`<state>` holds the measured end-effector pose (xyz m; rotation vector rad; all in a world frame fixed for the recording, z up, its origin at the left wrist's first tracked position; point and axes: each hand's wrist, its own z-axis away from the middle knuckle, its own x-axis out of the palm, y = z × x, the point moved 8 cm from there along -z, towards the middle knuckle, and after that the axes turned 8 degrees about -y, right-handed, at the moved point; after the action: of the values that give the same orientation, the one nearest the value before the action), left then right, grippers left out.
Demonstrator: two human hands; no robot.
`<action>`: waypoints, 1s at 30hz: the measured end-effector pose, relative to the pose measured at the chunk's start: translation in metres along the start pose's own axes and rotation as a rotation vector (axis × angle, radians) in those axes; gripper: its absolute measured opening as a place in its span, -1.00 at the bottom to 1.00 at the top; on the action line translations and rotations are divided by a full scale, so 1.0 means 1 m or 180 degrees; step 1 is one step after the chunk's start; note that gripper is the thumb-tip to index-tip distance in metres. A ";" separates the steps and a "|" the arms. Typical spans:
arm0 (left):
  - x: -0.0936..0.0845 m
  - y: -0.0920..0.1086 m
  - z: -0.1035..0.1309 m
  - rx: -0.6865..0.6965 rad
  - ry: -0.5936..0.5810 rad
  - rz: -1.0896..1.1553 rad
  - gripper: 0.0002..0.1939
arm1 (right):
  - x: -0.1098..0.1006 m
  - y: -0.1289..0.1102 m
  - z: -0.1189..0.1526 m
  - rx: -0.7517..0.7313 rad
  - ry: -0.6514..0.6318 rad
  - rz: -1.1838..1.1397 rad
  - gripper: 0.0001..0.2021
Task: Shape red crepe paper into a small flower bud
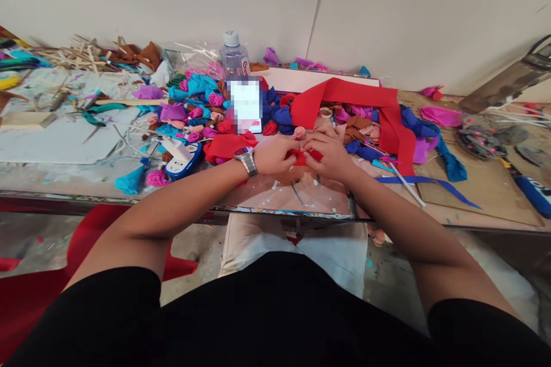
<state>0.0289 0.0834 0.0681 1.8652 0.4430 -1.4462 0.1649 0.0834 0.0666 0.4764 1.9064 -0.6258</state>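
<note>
A small piece of red fabric point(302, 157) lies between my two hands, close to the table's front edge. My left hand point(278, 153), below a metal wristwatch, is closed on its left end. Fingers of my right hand point(326, 152) are bent and pinch its right side. Just beyond the fingertips sits a pale pink rolled flower point(298, 133). A long red fabric strip point(357, 92) runs in a bend behind and to the right of my right hand. More red fabric point(228, 146) lies left of my left hand.
Behind my hands stand a lit phone point(246, 106) and a plastic bottle point(235, 57). Rolled flowers in several colours surround them. A blue power strip point(184, 163) is at left. At right lie a white stick point(407, 183), a blue ribbon point(434, 182) and cardboard point(486, 192).
</note>
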 end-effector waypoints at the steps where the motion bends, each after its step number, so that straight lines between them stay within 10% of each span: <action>1: 0.000 0.000 0.000 -0.0008 0.0013 0.0015 -0.68 | -0.003 0.000 0.000 0.0044 0.0067 -0.0020 -0.90; 30: -0.001 -0.020 -0.002 -0.0371 -0.0039 -0.0266 -0.66 | -0.011 0.000 -0.001 -0.0094 0.0157 -0.0157 -0.87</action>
<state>0.0165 0.0985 0.0630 1.7629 0.5929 -1.4538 0.1685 0.0838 0.0765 0.4307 1.9766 -0.6221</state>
